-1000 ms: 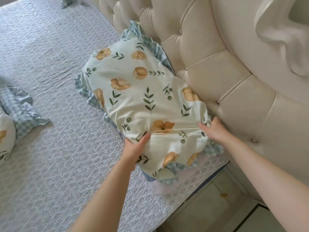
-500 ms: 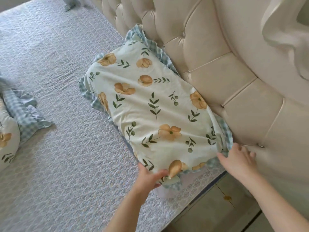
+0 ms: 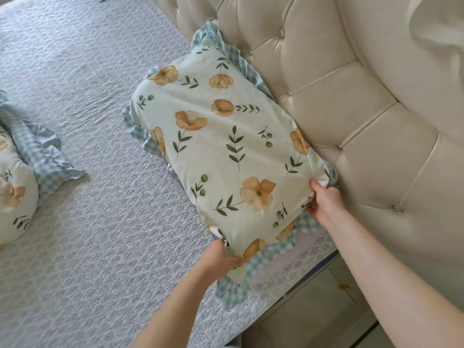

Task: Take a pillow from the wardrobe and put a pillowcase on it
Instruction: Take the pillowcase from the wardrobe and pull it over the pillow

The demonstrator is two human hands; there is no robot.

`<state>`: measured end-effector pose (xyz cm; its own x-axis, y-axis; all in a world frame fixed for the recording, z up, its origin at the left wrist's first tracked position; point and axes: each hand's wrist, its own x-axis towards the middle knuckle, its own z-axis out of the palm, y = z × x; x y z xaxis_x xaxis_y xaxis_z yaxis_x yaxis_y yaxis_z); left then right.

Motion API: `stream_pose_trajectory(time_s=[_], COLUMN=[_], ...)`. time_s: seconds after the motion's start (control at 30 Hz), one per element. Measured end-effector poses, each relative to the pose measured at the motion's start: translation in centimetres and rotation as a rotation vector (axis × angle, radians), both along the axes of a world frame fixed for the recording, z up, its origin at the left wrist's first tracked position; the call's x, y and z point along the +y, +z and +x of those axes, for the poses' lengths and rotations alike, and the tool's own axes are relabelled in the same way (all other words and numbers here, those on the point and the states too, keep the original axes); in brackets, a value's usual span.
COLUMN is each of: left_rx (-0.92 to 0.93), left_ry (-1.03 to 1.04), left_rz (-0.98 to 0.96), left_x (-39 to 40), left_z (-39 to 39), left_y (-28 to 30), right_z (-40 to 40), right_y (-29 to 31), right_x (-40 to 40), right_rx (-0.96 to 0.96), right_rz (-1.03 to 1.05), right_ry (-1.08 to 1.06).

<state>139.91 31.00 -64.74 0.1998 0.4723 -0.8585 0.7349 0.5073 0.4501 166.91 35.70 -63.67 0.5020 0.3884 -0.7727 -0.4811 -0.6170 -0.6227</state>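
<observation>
I see the pillowcase [image 3: 226, 156] in pale mint-cream, printed with orange-tan flowers and dark green leafy sprigs, edged by a blue-and-white gingham ruffle [image 3: 233, 285]. The bed cover [image 3: 100, 234] is light grey-lilac with a quilted texture. The tufted headboard [image 3: 351, 109] is cream. A second pillow [image 3: 15, 192] at my left shows the same print.

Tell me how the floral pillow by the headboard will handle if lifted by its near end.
The floral pillow probably sags: its fabric bunches where the right hand grips it. Likely light for its bulk, being plump. The checked frill looks floppy and would dangle.
</observation>
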Motion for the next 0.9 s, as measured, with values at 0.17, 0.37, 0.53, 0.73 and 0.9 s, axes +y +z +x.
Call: stream_pose_trajectory(time_s=[0.17, 0.37, 0.53, 0.73, 0.9], left_rx=[-0.015, -0.008, -0.031, 0.028, 0.031], left_ry=[0.009, -0.066, -0.129, -0.139, -0.121], left_rz=[0.028, -0.028, -0.016, 0.149, 0.178], left_x=[-0.5, -2.9, -3.6, -3.0, -3.5], left_z=[0.0, -0.7, -1.2, -2.1, -3.6], left_y=[0.2, 0.1, 0.5, 1.7, 3.1], right_z=[0.6, 0.9, 1.3, 1.8, 0.1], right_y=[-0.3, -1.0, -0.2, 1.9, 4.6], right_x=[-0.7, -4.9, -4.5, -6.5, -11.4], right_rx=[-0.195, -0.248, -0.135, -0.065, -0.395], right_rz=[-0.01, -0.061, -0.087, -0.083, -0.194], right_ry=[0.062, 0.076, 0.068, 0.116, 0.324])
